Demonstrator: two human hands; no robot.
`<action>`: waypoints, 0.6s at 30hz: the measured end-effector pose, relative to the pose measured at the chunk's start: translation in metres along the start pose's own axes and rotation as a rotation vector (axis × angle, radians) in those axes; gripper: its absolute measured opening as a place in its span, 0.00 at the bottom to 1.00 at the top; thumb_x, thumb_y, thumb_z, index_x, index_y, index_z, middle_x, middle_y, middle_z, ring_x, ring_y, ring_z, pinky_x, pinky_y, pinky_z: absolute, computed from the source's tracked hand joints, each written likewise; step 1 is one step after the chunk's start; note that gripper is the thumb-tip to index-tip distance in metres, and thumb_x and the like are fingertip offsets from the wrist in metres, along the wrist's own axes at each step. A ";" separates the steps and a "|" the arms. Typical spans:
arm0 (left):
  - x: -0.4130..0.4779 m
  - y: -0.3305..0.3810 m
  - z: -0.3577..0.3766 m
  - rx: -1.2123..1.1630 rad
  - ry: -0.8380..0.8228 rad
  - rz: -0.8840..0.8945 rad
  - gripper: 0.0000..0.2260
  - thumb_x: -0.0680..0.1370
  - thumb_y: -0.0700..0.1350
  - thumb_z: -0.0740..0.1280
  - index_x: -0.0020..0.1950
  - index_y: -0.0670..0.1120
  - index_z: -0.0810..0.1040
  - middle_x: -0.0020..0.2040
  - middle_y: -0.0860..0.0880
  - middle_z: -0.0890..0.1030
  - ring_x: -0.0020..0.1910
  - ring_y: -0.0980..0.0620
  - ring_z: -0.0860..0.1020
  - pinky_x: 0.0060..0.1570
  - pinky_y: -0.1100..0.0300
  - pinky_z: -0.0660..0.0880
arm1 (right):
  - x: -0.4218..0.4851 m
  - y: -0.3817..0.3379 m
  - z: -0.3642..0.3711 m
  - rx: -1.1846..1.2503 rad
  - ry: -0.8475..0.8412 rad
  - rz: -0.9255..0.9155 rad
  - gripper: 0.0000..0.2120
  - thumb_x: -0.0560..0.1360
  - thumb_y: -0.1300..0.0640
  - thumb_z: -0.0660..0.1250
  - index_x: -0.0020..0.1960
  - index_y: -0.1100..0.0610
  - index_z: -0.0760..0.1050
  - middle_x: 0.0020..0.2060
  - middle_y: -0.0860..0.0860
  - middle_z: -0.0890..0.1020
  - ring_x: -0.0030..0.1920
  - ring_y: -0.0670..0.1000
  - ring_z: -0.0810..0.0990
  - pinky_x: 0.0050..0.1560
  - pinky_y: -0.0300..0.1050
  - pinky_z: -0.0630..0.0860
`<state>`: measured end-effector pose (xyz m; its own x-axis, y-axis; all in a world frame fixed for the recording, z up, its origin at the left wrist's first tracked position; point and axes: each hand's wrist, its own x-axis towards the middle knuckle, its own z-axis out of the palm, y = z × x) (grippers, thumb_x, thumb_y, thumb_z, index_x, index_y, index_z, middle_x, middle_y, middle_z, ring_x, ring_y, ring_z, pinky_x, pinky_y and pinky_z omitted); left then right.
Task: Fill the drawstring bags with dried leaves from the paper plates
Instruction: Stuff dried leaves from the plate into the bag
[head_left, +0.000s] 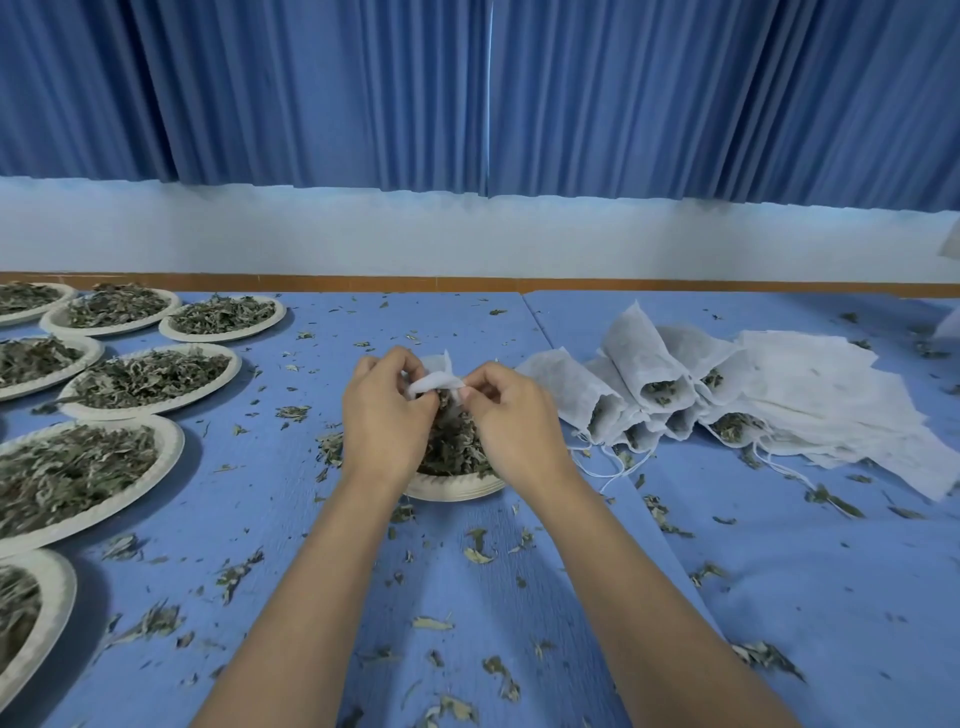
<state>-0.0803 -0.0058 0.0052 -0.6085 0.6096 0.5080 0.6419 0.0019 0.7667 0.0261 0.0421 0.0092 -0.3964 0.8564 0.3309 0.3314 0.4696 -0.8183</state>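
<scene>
Drawstring bag (435, 382) held over paper plate (452, 488), mid-fill.
L hand (387, 415) & R hand (511, 421) pinch its mouth w/ curled fingers, prob. so spilt dried leaves (447, 441) drop back; filled bags (649, 395) at 3 o'clock.

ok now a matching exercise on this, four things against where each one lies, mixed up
1 bag being filled
2 filled bags
3 empty bags
4 full plates

a lined up at the left
b stacked flat, far right
c pinched by left hand and right hand over the middle plate
d piled just right of the hands, mouths open

Pairs: 1-c, 2-d, 3-b, 4-a
</scene>
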 end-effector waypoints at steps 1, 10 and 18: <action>0.000 -0.001 0.000 0.021 0.019 0.008 0.12 0.70 0.32 0.68 0.37 0.47 0.71 0.37 0.51 0.66 0.33 0.57 0.66 0.34 0.74 0.65 | -0.001 -0.001 0.000 -0.001 -0.013 -0.016 0.07 0.76 0.57 0.65 0.40 0.53 0.76 0.32 0.44 0.77 0.40 0.51 0.76 0.43 0.50 0.72; -0.002 -0.002 0.002 0.074 0.078 0.013 0.09 0.71 0.31 0.67 0.39 0.44 0.71 0.38 0.51 0.67 0.34 0.58 0.66 0.35 0.74 0.64 | -0.004 -0.001 0.000 0.101 -0.036 -0.036 0.07 0.76 0.59 0.65 0.39 0.52 0.75 0.31 0.45 0.75 0.33 0.47 0.71 0.38 0.47 0.67; 0.006 0.012 -0.007 -0.183 -0.312 -0.114 0.08 0.74 0.41 0.66 0.44 0.53 0.69 0.49 0.56 0.65 0.43 0.52 0.74 0.37 0.62 0.67 | 0.002 0.002 0.004 0.267 0.039 0.052 0.06 0.80 0.60 0.60 0.48 0.61 0.74 0.38 0.49 0.78 0.42 0.53 0.82 0.47 0.48 0.81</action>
<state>-0.0791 -0.0077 0.0201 -0.4818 0.8260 0.2925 0.4670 -0.0404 0.8833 0.0228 0.0443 0.0066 -0.3498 0.8881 0.2984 0.1113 0.3556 -0.9280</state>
